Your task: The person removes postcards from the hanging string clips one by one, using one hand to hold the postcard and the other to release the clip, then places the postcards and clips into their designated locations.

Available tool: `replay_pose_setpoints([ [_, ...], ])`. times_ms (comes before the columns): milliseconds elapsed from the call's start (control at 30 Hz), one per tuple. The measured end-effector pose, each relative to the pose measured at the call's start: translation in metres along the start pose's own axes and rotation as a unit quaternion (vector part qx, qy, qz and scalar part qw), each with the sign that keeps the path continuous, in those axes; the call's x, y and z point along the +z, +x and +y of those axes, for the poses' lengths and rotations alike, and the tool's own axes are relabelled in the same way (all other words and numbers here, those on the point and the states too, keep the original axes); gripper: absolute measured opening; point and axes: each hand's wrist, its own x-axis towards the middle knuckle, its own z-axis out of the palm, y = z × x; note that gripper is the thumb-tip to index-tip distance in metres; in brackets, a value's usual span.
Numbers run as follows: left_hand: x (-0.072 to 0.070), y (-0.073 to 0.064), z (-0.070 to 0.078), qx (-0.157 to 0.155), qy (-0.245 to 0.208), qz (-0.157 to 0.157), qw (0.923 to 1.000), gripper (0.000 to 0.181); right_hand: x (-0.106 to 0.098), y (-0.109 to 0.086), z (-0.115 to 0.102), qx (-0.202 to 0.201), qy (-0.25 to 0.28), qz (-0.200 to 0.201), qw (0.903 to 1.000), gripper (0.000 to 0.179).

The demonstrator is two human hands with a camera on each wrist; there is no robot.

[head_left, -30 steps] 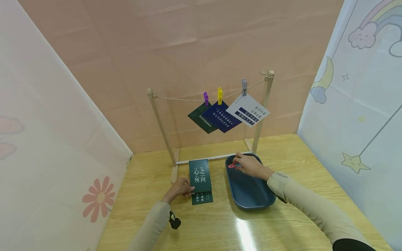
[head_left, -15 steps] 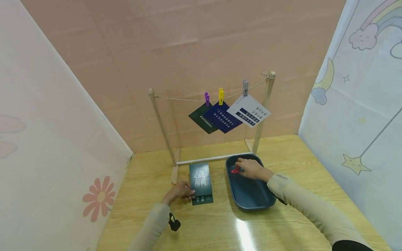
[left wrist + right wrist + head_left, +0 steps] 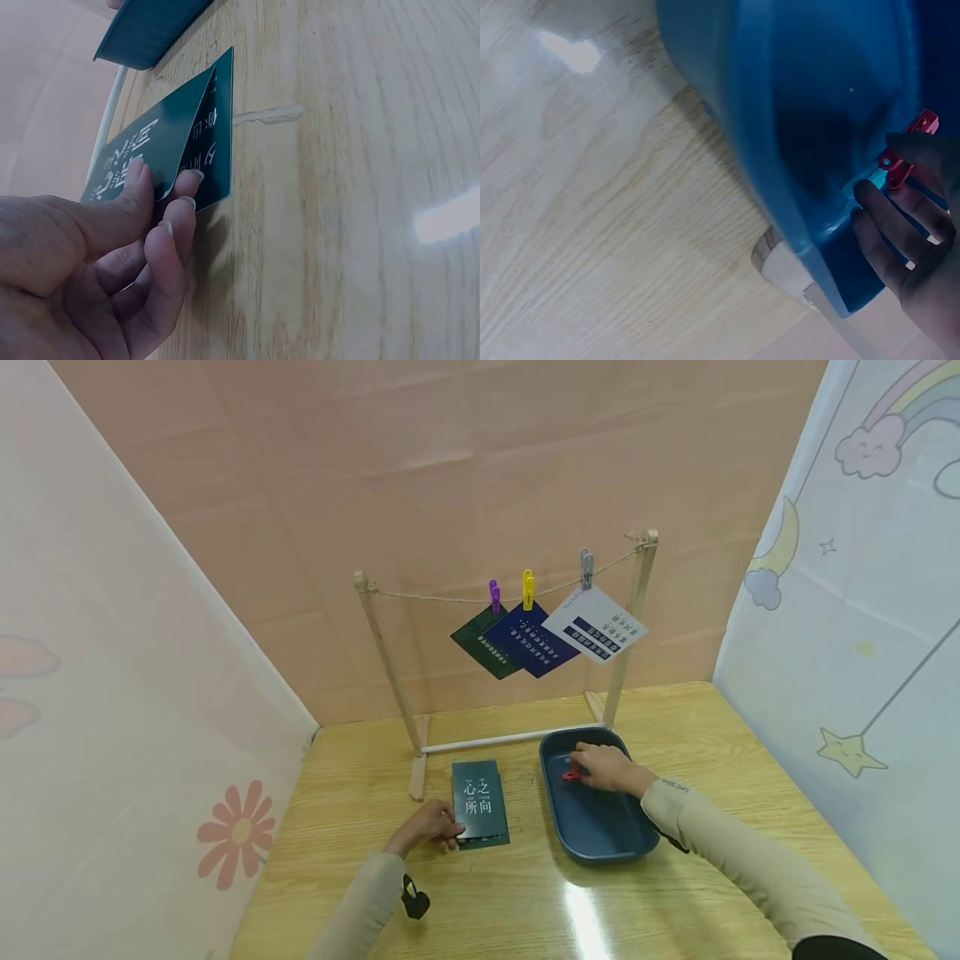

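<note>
My left hand pinches the lower left corner of a dark green card with white characters. In the left wrist view, the thumb lies on this card's face with fingertips beneath. Under it, a second green card lies on the table, mostly covered. Over the far end of a dark blue basin, my right hand holds a red clothespin between thumb and fingers. Beside the clothespin, the right wrist view has a light blue piece, too unclear to name.
Behind stands a wooden frame with a string across its top. Purple, yellow and grey clothespins hold a green card, a blue card and a white card.
The upper green card has come toward the person and now covers most of the lower one. My right hand has moved slightly right and nearer within the basin, with the red clothespin.
</note>
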Motion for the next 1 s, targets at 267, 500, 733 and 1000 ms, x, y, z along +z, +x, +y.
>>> replay_pose_setpoints([
  [267,-0.001,-0.002,-0.003,-0.004,-0.041,-0.02,0.999,0.014,0.004,-0.002,0.004,0.028,-0.006,-0.031,0.9991,0.018],
  [500,-0.002,-0.005,-0.004,-0.007,-0.064,-0.031,0.9974,0.013,0.01,-0.004,0.006,0.038,-0.003,-0.031,0.9988,0.017],
  [733,-0.002,-0.007,-0.004,-0.015,-0.043,-0.028,0.9985,0.014,0.013,-0.003,0.006,0.05,-0.007,-0.025,0.9984,0.017],
  [1000,-0.001,-0.008,-0.007,-0.015,-0.031,-0.034,0.9988,0.015,0.013,-0.001,0.007,0.042,-0.01,-0.016,0.9989,0.018],
])
